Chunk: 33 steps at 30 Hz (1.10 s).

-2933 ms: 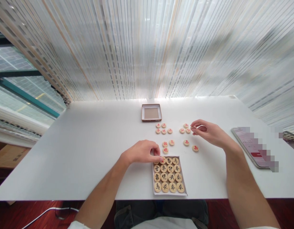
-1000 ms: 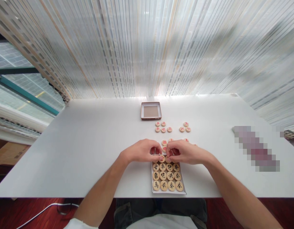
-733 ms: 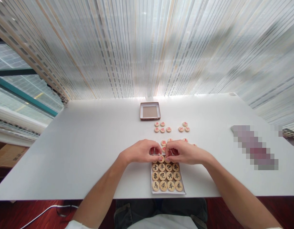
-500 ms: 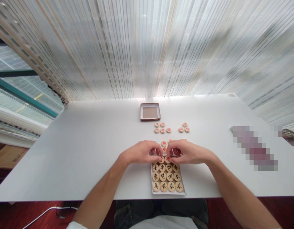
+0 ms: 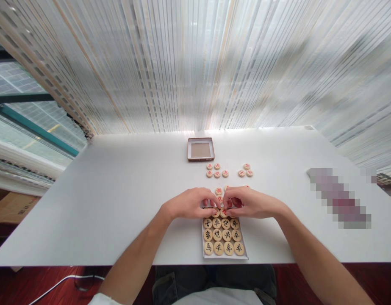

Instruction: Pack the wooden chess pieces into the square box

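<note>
A shallow open box (image 5: 205, 254) lies near the table's front edge, holding rows of round wooden Chinese chess pieces with black characters, such as this black piece (image 5: 208, 248). My left hand (image 5: 193, 202) is at the box's far end, thumb and index finger around a red-marked piece (image 5: 216, 213) in the far row. Beside it, my right hand (image 5: 250, 201) pinches another red-marked piece (image 5: 223, 212) in that same row. Both hands partly cover the row's outer pieces. Just beyond the box lie a red piece (image 5: 218, 191) and several others, some hidden behind my right hand.
Farther back, red pieces (image 5: 217, 174) lie in a group, with a smaller cluster (image 5: 241, 173) to the right. An open box lid (image 5: 201, 150) rests behind them. A blurred-out object (image 5: 339, 198) lies on the white table (image 5: 119, 190) at right. A curtain (image 5: 189, 63) hangs behind.
My left index finger has lifted slightly and shifted right, toward the box's far rim. My right hand stays almost still. The whole view has shifted slightly.
</note>
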Available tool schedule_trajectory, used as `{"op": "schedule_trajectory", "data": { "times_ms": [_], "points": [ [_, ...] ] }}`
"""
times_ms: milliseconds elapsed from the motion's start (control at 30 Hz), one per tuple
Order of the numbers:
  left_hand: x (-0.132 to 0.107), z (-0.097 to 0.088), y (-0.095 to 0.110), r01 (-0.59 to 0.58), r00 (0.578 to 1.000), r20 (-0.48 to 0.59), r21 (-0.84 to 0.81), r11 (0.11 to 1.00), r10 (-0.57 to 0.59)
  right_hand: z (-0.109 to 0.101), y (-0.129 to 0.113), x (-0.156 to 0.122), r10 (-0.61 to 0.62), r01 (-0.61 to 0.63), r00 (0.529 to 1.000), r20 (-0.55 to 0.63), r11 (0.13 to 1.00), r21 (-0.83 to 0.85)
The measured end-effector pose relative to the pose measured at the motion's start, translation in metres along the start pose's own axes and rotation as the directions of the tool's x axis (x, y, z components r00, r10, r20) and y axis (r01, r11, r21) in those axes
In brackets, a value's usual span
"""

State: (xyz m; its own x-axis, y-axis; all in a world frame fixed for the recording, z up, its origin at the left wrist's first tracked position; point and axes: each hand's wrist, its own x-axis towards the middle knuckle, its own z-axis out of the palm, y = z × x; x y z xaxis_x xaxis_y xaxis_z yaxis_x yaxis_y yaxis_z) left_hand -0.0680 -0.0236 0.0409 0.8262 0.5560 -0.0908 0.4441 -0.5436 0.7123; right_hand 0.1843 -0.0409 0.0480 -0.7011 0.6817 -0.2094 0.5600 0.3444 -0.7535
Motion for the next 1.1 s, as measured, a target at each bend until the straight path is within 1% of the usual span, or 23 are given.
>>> {"op": "schedule_trajectory", "data": {
  "times_ms": [167, 400, 533, 733, 833, 1000, 1100],
  "points": [
    [0.000, -0.001, 0.001, 0.002, 1.000, 0.005, -0.018, 1.000, -0.002, -0.001, 0.002, -0.001, 0.014, -0.014, 1.000, 0.001, 1.000, -0.004],
    [0.000, -0.001, 0.000, -0.005, 1.000, 0.008, -0.016, 1.000, 0.005, -0.001, 0.001, -0.001, -0.006, 0.006, 1.000, 0.018, 1.000, -0.009],
    [0.001, 0.000, -0.001, -0.017, 1.000, 0.008, -0.018, 1.000, 0.017, 0.000, 0.000, 0.000, 0.017, -0.017, 1.000, 0.002, 0.999, -0.029],
    [0.001, 0.000, 0.000, -0.016, 1.000, 0.001, -0.018, 1.000, 0.016, -0.002, -0.004, -0.001, -0.008, 0.009, 1.000, 0.027, 0.999, -0.033],
    [0.002, 0.000, 0.000, -0.005, 1.000, 0.001, -0.018, 1.000, 0.005, -0.003, -0.007, -0.001, 0.000, 0.002, 0.999, 0.047, 0.999, -0.043],
    [0.002, 0.000, 0.001, 0.051, 0.999, 0.004, -0.043, 0.998, -0.051, 0.000, -0.011, -0.001, 0.028, -0.027, 0.999, 0.015, 0.999, -0.043],
    [0.001, 0.000, 0.003, 0.082, 0.997, 0.003, -0.034, 0.996, -0.082, 0.001, -0.010, -0.001, 0.021, -0.021, 1.000, 0.008, 0.999, -0.048]
  ]
}}
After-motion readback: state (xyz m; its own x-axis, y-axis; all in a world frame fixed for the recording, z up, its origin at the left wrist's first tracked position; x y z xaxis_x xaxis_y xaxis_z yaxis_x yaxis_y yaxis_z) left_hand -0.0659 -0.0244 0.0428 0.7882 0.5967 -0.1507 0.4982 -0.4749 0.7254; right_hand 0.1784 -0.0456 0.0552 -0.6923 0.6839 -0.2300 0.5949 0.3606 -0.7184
